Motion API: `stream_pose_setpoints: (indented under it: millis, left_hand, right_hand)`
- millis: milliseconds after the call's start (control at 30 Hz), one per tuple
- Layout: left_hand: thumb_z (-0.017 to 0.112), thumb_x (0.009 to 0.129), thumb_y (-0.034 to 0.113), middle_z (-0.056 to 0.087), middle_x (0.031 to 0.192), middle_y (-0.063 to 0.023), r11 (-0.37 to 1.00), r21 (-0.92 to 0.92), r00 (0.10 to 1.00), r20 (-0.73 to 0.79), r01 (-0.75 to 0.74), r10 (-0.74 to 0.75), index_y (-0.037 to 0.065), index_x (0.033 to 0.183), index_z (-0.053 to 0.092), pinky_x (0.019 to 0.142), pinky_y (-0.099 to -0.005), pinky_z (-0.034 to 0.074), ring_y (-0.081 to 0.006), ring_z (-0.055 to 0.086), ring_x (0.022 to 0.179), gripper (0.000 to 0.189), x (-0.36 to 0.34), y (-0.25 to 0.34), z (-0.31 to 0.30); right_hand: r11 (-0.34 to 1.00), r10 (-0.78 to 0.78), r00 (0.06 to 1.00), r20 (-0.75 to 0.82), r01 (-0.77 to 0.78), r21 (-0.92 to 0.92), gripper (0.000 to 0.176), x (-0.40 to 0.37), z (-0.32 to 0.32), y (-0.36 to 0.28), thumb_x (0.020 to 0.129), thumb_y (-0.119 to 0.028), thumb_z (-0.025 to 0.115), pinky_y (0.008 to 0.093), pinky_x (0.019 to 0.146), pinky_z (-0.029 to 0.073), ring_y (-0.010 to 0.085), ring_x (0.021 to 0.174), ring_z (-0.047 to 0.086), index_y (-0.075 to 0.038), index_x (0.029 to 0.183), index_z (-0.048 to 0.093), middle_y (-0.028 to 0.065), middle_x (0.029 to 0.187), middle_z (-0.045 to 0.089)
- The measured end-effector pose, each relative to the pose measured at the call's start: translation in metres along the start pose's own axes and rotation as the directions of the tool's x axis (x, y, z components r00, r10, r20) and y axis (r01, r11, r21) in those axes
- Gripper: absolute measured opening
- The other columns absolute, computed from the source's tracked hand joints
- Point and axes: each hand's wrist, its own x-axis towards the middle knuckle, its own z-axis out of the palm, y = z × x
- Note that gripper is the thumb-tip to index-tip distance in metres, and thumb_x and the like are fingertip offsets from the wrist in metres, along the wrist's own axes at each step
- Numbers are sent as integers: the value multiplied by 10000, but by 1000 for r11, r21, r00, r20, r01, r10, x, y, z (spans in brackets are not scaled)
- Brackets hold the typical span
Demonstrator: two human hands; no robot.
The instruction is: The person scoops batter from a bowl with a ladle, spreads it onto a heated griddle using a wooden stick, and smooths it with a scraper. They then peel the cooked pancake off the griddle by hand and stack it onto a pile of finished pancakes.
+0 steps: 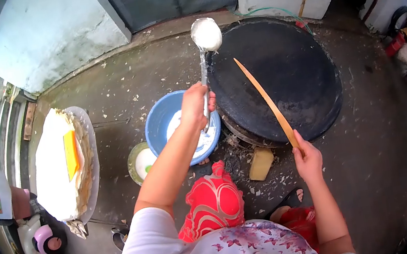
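Note:
My left hand point(195, 106) is closed round the handle of a metal ladle point(206, 34), whose bowl is full of white batter beside the griddle's upper left edge. Below that hand stands a blue basin point(154, 120) with white batter inside. My right hand point(308, 157) grips the lower end of a long, thin wooden blade point(267, 99), which slants up and left over the large round black griddle point(298, 68). The griddle's dark surface shows no batter.
At the left, a stack of thin pale sheets point(54, 167) lies on a round tray, with a yellow scraper point(71, 154) on top. A green bowl point(133, 166) of white liquid adjoins the basin. A yellowish block point(261, 164) sits below the griddle. Walls stand ahead.

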Motion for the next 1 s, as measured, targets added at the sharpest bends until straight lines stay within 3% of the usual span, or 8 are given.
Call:
stream_pose_setpoints:
  millis: [67, 133, 433, 567, 667, 833, 967, 1000]
  left_hand:
    - [396, 835, 69, 491, 648, -69, 999, 40, 1000, -23, -8, 9, 17, 878, 453, 358, -233, 377, -119, 454, 463, 89, 22, -20, 6]
    - [404, 849, 82, 487, 639, -58, 999, 47, 997, -68, -17, 20, 18, 869, 478, 359, -237, 368, -117, 449, 458, 100, 33, -38, 15]
    - [498, 838, 18, 477, 619, 0, 998, 55, 987, -160, -6, 15, 19, 1016, 553, 382, -193, 352, -69, 424, 460, 186, 28, -77, 14]
    - [505, 830, -12, 480, 618, 25, 978, 176, 966, -216, -109, 146, 7, 1079, 558, 411, -196, 298, -44, 372, 470, 256, 16, -75, 11]
    - [519, 824, -3, 496, 628, 15, 952, 261, 958, -192, -159, 213, 1, 1114, 546, 408, -206, 297, -49, 384, 477, 291, 26, -82, 7]
    - [491, 848, 54, 468, 576, -13, 912, 401, 979, -141, -80, 148, -30, 1136, 503, 364, -222, 324, -78, 400, 428, 299, 73, -57, 6]
    - [368, 890, 114, 503, 618, -92, 996, 93, 996, -85, 2, 6, -37, 871, 495, 383, -267, 382, -140, 440, 433, 199, 71, -9, 21]
    - [331, 896, 117, 503, 650, -110, 999, -9, 999, 4, 42, -42, -52, 913, 475, 401, -274, 399, -154, 455, 465, 222, 67, 2, 22]
  right_hand:
    - [1000, 18, 1000, 1, -18, -22, 485, 20, 3, -3, 754, 15, 545, 245, 685, 452, 175, 726, 595, -129, 1215, 504, 129, 896, 605]
    - [989, -142, 983, -117, 146, 20, 475, 40, 13, 1, 737, -40, 557, 323, 653, 467, 279, 714, 588, -163, 1194, 522, 116, 831, 593]
    - [991, -122, 992, 15, 123, -56, 445, 97, 44, -7, 732, -72, 543, 345, 733, 470, 278, 823, 591, -179, 1163, 548, 122, 944, 603]
    - [996, -92, 996, 1, 92, 7, 436, 98, 51, 12, 725, -81, 554, 349, 744, 470, 287, 840, 587, -179, 1150, 559, 123, 959, 605]
    - [992, -99, 995, -17, 100, 72, 433, 100, 51, 18, 716, -89, 566, 354, 757, 467, 296, 851, 583, -184, 1139, 568, 127, 947, 607]
    - [988, -127, 988, -91, 118, -98, 418, 89, 13, 1, 714, -67, 570, 349, 665, 474, 266, 769, 588, -171, 1119, 579, 97, 806, 597]
    - [802, -475, 880, -28, 419, -425, 477, 82, 19, 25, 680, -50, 584, 342, 553, 445, 231, 629, 533, -181, 1139, 565, 48, 693, 505]
    - [738, -560, 828, -16, 490, -464, 518, 84, 25, 32, 656, -47, 586, 331, 536, 436, 210, 607, 513, -177, 1156, 552, 27, 699, 487]
